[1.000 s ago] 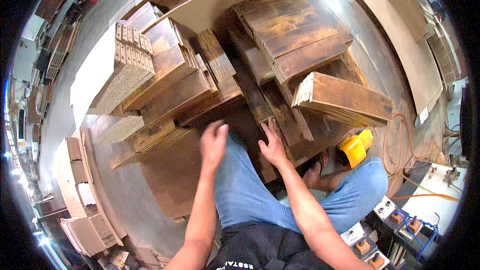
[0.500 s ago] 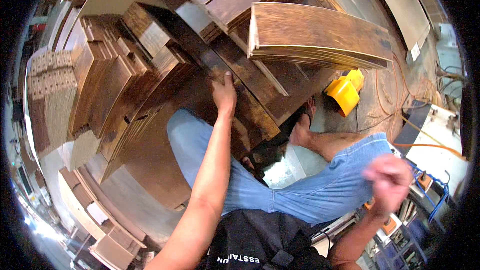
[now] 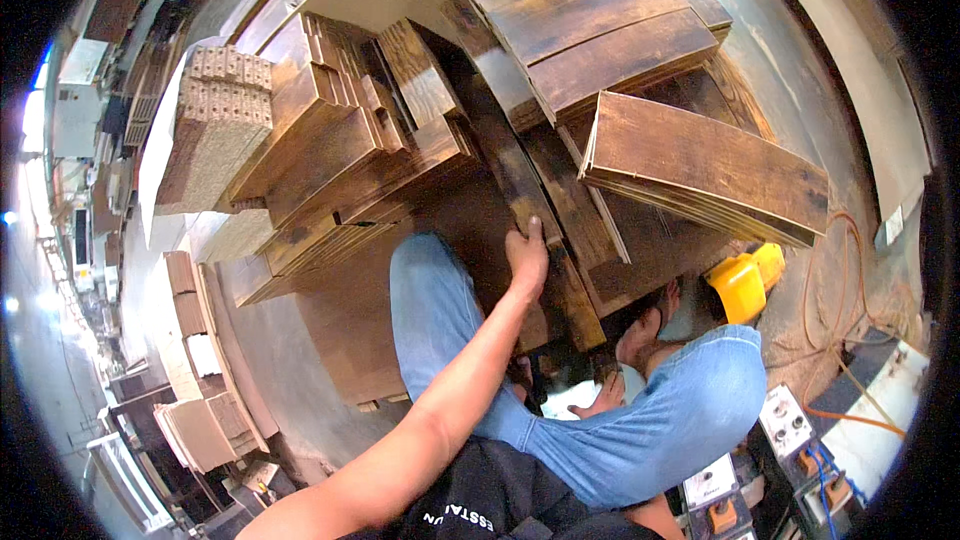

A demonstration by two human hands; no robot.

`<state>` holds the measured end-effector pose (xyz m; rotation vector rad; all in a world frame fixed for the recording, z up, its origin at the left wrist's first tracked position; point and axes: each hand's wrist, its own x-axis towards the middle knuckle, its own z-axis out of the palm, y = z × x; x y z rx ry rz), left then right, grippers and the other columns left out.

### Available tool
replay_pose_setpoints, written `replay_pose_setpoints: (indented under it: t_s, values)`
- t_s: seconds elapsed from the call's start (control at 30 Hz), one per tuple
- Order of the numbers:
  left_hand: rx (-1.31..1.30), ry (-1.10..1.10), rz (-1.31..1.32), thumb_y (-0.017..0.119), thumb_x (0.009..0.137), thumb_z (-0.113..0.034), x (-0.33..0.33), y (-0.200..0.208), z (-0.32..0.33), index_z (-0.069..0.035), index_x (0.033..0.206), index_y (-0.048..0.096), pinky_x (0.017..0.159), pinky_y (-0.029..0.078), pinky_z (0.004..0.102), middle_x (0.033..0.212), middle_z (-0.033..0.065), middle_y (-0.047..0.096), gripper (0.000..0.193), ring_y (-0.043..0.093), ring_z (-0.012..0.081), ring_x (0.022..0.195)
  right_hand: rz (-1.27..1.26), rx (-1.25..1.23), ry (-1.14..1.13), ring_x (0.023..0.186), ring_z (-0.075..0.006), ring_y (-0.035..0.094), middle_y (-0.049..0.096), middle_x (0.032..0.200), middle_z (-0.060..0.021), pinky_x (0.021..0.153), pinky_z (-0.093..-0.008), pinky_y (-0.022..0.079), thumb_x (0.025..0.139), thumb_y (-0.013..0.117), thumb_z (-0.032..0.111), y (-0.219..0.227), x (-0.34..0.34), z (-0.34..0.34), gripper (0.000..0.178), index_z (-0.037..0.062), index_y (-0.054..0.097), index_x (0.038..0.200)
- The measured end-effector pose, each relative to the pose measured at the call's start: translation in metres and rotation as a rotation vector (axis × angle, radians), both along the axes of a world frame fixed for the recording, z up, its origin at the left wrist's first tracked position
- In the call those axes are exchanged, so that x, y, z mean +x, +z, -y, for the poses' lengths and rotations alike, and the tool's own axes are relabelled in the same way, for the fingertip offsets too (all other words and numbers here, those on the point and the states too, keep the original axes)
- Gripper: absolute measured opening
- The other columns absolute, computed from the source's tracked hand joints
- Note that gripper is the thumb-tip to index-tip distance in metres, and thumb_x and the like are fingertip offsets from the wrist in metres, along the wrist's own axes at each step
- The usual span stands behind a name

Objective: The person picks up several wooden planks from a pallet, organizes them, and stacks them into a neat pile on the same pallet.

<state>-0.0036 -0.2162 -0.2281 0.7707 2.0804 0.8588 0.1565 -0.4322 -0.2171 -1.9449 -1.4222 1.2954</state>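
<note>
My left hand [image 3: 527, 258] reaches forward from the lower edge and is closed on a long dark-brown wooden board [image 3: 577, 312] between my legs. Its thumb lies along the board's top, and the other fingers are mostly hidden behind it. Of my right arm only a bit of forearm [image 3: 655, 518] shows at the bottom; the right hand is out of the picture. Just right of the held board lies a stack of brown boards [image 3: 700, 155], fanned at a slant. Farther off is a larger brown panel stack [image 3: 590, 0].
Several stepped brown panels [image 3: 330, 175] stand to the left, beside pale pieces with holes [image 3: 228, 80]. A yellow pedal cover [image 3: 740, 285] sits on the floor at right, near an orange cable [image 3: 808, 310]. Control boxes with orange plugs [image 3: 785, 420] are at lower right.
The view has swung, so the scene sits lower and farther right. My right hand, blurred by my right knee before, has left the picture. My left hand stays on the board.
</note>
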Motion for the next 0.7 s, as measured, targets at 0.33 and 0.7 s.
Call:
replay_pose_setpoints:
  t_s: [0.33,0.7]
  values:
    - [0.099,-0.046,-0.093,0.049,0.094,-0.029,0.013,-0.034,0.057,0.008,0.115,0.042,0.09,0.038,0.0392,0.11,0.0274,0.053,0.044,0.052,0.0361,0.104,0.086,0.066,0.087,0.105,-0.0317,0.043,0.045,0.111,-0.0176,0.09,-0.0404,0.036,0.067,0.063,0.011,-0.008,0.018,0.023,0.057,0.0017,0.04,0.118]
    - [0.035,-0.101,0.073,0.046,0.094,-0.035,0.045,-0.025,0.062,0.008,0.125,0.036,0.095,0.035,0.0412,0.121,0.0272,0.049,0.053,0.048,0.0371,0.113,0.173,0.071,0.159,0.12,-0.0381,0.04,0.041,0.125,-0.0209,0.1,-0.0465,0.032,0.062,0.069,0.016,-0.008,0.032,0.033,0.078,0.0012,0.036,0.131]
